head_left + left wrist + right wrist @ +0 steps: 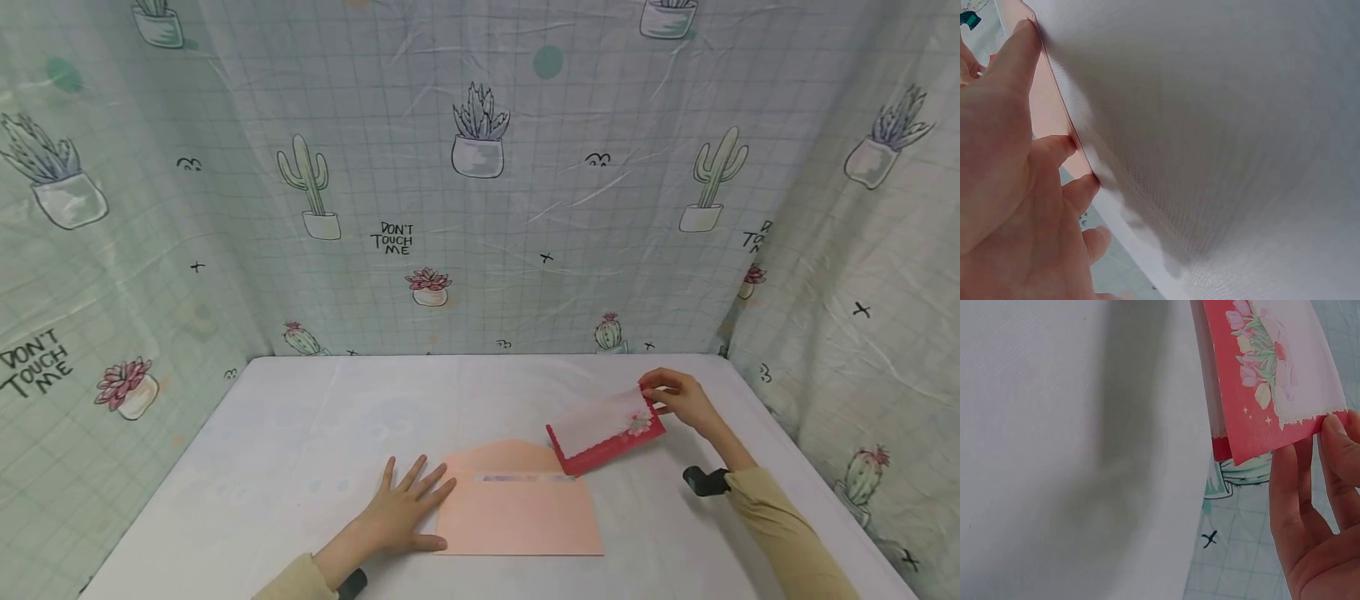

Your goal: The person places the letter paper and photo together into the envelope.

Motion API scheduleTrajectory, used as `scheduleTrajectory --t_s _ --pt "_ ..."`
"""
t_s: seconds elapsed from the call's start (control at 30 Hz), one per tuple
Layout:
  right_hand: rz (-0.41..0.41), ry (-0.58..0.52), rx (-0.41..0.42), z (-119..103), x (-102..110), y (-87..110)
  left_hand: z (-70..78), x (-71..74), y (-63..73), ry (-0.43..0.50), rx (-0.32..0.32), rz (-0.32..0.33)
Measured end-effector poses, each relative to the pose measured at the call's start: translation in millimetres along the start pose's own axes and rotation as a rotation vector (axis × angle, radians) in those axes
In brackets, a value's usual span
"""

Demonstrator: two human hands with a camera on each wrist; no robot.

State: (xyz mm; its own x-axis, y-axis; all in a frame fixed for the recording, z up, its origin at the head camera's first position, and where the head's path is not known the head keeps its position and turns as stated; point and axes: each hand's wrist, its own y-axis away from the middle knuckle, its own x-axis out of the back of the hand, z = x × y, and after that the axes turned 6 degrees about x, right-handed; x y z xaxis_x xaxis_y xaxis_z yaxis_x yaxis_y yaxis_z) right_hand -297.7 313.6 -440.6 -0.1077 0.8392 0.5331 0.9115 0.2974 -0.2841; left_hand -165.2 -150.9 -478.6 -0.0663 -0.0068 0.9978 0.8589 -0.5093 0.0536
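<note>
A peach envelope [521, 517] lies on the white table, its pointed flap spread upward and a shiny strip along the fold. My left hand [405, 508] rests with fingers spread at the envelope's left edge; the left wrist view shows several fingertips on that edge. My right hand [682, 400] pinches the upper right corner of a red-bordered card [603, 433] between thumb and fingers. Pink tulips decorate this card, and the right wrist view shows two layers, as if folded. Its lower left corner overlaps the envelope's flap in the head view.
The white table [315, 417] reaches back to a hanging cloth [345, 108] printed with cacti, which also encloses both sides. Dark wrist devices [705, 481] sit by each forearm.
</note>
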Motion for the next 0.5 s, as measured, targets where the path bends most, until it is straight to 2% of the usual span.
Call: scheduleTrajectory --t_s 0.23,0.5 --pt "0.006 0.018 -0.010 -1 -6 -3.6 2.0 3.1 1.2 -0.015 -0.004 0.011" --pt "-0.058 -0.013 -0.066 0 -19 -2.5 2.4 3.1 2.7 -0.022 0.007 -0.003"
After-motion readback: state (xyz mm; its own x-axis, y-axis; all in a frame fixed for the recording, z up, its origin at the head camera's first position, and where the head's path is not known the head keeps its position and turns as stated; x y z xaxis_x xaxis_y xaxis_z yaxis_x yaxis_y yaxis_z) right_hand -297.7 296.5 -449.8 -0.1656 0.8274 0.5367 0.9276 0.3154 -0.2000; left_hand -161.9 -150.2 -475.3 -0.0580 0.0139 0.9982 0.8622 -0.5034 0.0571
